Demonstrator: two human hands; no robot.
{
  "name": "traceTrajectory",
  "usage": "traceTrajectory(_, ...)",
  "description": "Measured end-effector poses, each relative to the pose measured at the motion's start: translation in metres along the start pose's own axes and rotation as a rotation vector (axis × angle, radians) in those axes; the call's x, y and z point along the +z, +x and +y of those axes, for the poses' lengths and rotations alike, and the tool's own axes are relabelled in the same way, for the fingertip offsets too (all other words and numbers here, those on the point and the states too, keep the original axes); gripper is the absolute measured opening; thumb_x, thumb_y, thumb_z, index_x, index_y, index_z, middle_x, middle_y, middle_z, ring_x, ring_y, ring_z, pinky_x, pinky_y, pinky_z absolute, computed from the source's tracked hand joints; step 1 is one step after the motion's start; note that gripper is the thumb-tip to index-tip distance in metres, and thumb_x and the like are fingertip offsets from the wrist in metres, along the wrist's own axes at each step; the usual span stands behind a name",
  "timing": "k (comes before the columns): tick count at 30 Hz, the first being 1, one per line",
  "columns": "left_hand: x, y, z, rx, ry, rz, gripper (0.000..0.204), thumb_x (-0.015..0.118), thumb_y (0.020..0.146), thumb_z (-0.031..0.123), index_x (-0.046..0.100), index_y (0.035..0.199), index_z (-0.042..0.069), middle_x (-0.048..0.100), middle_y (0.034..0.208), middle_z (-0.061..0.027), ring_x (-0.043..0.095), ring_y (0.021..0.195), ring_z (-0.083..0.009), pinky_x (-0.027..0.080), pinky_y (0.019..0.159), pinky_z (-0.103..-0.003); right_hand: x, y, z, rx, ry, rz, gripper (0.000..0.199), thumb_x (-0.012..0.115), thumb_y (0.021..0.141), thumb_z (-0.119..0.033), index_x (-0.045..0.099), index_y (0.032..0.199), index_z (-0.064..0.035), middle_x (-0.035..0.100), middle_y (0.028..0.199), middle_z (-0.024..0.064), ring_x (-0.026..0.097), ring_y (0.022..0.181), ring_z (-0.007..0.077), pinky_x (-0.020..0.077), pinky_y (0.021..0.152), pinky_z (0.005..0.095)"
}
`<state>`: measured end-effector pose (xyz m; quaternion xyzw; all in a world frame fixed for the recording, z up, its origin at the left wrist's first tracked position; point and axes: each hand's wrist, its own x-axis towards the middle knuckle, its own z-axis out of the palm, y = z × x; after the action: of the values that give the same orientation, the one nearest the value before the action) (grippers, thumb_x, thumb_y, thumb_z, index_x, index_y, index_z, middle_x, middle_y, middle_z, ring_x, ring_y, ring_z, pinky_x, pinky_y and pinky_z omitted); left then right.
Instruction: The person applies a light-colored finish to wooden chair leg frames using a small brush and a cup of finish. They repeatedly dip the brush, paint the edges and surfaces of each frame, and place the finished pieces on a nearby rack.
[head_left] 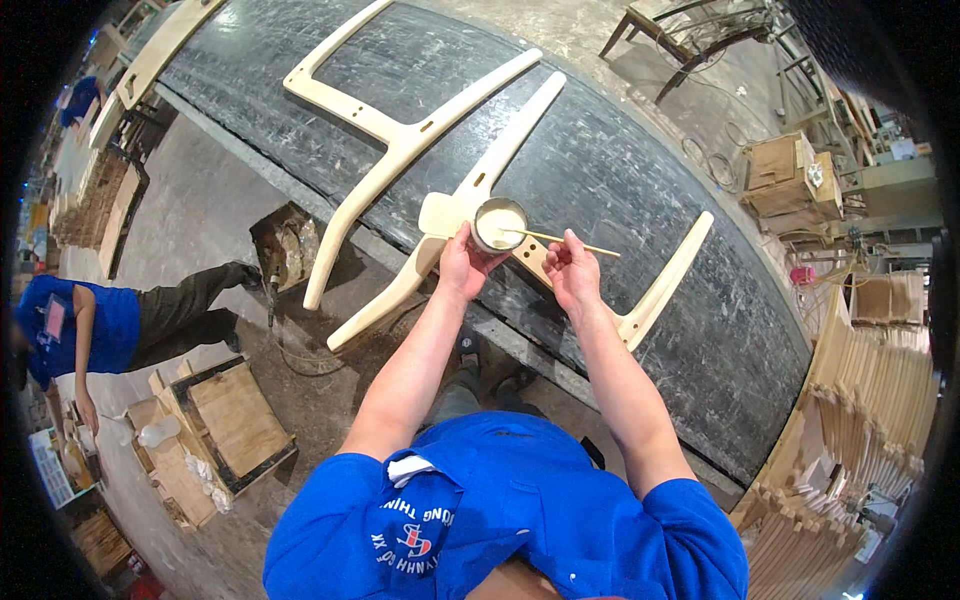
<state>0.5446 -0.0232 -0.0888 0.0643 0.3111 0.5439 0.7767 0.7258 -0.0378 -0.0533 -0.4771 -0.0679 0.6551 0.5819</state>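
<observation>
My left hand is closed around the side of a round metal cup with pale cream stuff inside. Between the fingers of my right hand is a thin wooden stick, its far left end dipping into the cup. Under and beside the cup lies a pale wooden chair side frame, with slots and round holes in it; my hands and the cup hide part of its crosspiece. Further left, a second chair side frame of the same shape lies flat.
Both frames rest on a long dark scuffed table. A blue-shirted co-worker is at the left, near a wooden crate and a dirty metal box on the floor. Stacked wooden parts stand at the right, below cardboard boxes.
</observation>
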Motion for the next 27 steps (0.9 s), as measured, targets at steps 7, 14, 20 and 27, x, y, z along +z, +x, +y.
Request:
traceTrajectory(7,-0.015,-0.005,-0.006,-0.007,0.016,0.031,0.042,0.034,0.096,0.038,0.047,0.123,0.008,0.056,0.117,-0.0098,0.056,0.105,-0.0253,0.049,0.086,-0.047,-0.002,-0.005,-0.030,-0.234,-0.158,-0.202,0.015,0.059,0.087,-0.018,0.050,0.082,-0.0075,0.061,0.073,0.0074,0.059,0.061,0.0143,0.0496,0.055,0.0280)
traceTrajectory(14,-0.060,-0.027,0.002,0.075,0.001,0.169,0.043,0.031,0.096,0.038,0.047,0.123,0.009,0.057,0.117,-0.0094,0.057,0.104,-0.0258,0.049,0.086,-0.047,-0.002,-0.003,-0.042,-0.805,-1.136,-0.223,0.018,0.061,0.084,-0.015,0.053,0.076,-0.0018,0.056,0.059,0.0045,0.052,0.054,0.0101,0.0421,0.051,0.0260)
traceTrajectory(20,-0.077,-0.053,0.006,0.134,-0.002,0.118,0.044,0.031,0.096,0.038,0.045,0.125,0.008,0.056,0.118,-0.0100,0.058,0.102,-0.0269,0.052,0.082,-0.045,0.002,0.000,-0.034,-0.821,-1.374,-0.318,0.018,0.063,0.082,-0.016,0.053,0.077,-0.0018,0.054,0.058,0.0116,0.053,0.052,0.0214,0.0426,0.051,0.0328)
traceTrajectory(27,-0.072,-0.065,-0.003,0.134,-0.057,0.166,0.039,0.032,0.096,0.034,0.048,0.120,0.008,0.058,0.113,-0.0096,0.059,0.099,-0.0250,0.052,0.078,-0.045,0.000,0.013,-0.024,-0.827,-1.489,-0.407,0.015,0.063,0.081,-0.016,0.052,0.079,-0.0049,0.055,0.061,0.0140,0.057,0.056,0.0275,0.0446,0.053,0.0357)
